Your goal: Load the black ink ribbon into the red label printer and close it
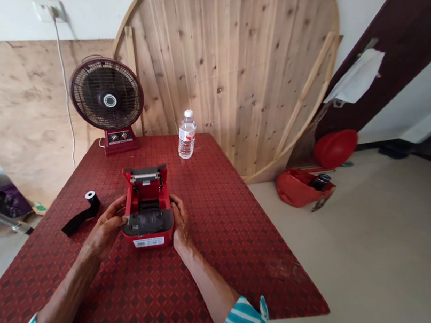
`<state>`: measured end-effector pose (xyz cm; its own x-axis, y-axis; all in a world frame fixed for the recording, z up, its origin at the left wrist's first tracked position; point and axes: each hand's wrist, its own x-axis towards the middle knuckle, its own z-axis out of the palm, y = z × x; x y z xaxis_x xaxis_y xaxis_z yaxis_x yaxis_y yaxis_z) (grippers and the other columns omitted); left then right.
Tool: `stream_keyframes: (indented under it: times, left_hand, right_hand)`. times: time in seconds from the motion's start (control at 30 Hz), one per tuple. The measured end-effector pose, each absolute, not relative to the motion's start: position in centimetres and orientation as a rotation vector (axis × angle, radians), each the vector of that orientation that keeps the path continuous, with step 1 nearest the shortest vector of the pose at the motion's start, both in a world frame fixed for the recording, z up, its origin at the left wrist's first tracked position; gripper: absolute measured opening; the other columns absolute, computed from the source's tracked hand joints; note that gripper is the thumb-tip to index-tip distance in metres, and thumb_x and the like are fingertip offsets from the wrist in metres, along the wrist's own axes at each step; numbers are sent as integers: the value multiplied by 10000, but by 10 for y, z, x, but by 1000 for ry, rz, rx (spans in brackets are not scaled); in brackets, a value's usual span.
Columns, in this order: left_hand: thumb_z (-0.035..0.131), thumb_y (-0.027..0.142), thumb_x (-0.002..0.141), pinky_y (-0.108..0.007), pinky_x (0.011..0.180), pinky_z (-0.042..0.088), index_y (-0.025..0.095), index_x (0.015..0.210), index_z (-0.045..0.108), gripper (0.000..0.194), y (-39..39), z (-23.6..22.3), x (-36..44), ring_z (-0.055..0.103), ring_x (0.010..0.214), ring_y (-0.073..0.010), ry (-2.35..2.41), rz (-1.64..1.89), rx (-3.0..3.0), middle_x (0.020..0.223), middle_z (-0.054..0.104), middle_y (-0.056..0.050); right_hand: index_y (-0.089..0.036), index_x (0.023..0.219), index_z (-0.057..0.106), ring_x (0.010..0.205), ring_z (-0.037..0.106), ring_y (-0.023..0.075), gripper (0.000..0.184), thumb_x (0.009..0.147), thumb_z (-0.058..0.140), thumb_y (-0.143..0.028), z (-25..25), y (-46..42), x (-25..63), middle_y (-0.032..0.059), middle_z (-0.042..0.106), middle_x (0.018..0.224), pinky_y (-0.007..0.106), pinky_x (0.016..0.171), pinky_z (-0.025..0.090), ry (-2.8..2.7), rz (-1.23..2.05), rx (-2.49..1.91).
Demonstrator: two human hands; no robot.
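Between my hands is a small red and black label printer (150, 220), its lid raised and tipped back at the far side. A white label with print runs along its near face. My left hand (106, 226) grips the printer's left side, thumb on the top edge. On the right side, my right hand (179, 223) is wrapped round the casing, with some fingers hidden behind it. To the left of my left hand lies a roll of black ribbon (88, 207), partly unrolled on the red patterned table (228, 239).
A fan (107, 97) stands at the table's back left, its cord running to a wall socket. Behind the printer is a clear water bottle (187, 135). A large round wooden board (229, 66) leans on the wall. An orange bag (296, 188) and red basin (334, 148) are on the right.
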<state>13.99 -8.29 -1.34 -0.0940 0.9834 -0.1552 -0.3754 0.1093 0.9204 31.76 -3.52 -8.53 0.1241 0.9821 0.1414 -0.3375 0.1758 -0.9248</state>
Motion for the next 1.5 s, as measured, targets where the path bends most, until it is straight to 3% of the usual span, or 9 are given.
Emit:
stream_keyframes:
  times: [0.33,0.53,0.67,0.8,0.93,1.03,1.3,1.5]
  left_hand:
    - [738,206,555,-347,791,543,185,1279,563,746,-83,-11,141,692,929,-288,1113,1341,797,1093,718,-101]
    - [757,234,557,-370,846,538,175,1230,595,695,-85,-9,135,656,1048,-322,1171,1329,858,1237,657,-128]
    - [805,354,595,-343,893,519,181,1194,630,648,-84,5,130,618,1130,-306,1342,1294,1117,1260,648,-130]
    - [712,538,700,-368,875,524,184,1102,696,536,-73,33,140,664,1021,-290,1491,1106,1547,1106,719,-122]
    - [626,572,753,-362,903,503,212,976,748,441,-64,50,148,668,998,-271,1585,997,1855,1024,746,-88]
    - [618,598,748,-342,836,532,194,1010,736,495,-70,49,127,682,939,-259,1658,1074,1789,1001,749,-88]
    - [742,566,650,-361,939,495,213,1009,726,503,-111,47,50,667,989,-258,1927,1466,1355,1020,743,-71]
    - [768,447,657,-309,802,519,244,877,772,299,-94,48,99,667,878,-254,1650,1237,1586,909,754,-53]
  right_hand:
    - [-259,1100,662,1116,566,238,330,869,509,-439,-88,-30,317,26,662,1159,355,923,442,-985,1163,-869]
    - [-257,1117,648,1107,568,238,336,878,501,-443,-94,-29,317,37,655,1167,366,945,427,-1022,1129,-863]
    - [-258,1102,653,1088,571,228,319,884,492,-427,-92,-30,317,34,659,1124,364,967,410,-1034,1104,-858]
    - [-257,1103,651,1102,563,225,318,887,478,-416,-90,-30,318,35,647,1133,364,979,400,-1056,1096,-870]
    - [-250,1107,646,1118,556,229,330,880,480,-422,-89,-31,321,42,644,1143,372,987,398,-1056,1121,-875]
    - [-242,1104,647,1095,565,233,341,864,497,-431,-87,-32,323,48,653,1127,378,978,403,-1061,1140,-874]
    - [-236,1070,657,1054,580,252,347,824,540,-450,-89,-31,322,47,672,1088,391,930,428,-959,1214,-873]
    - [-230,1078,660,1067,577,257,362,819,549,-457,-90,-32,320,51,682,1082,382,888,456,-957,1193,-912]
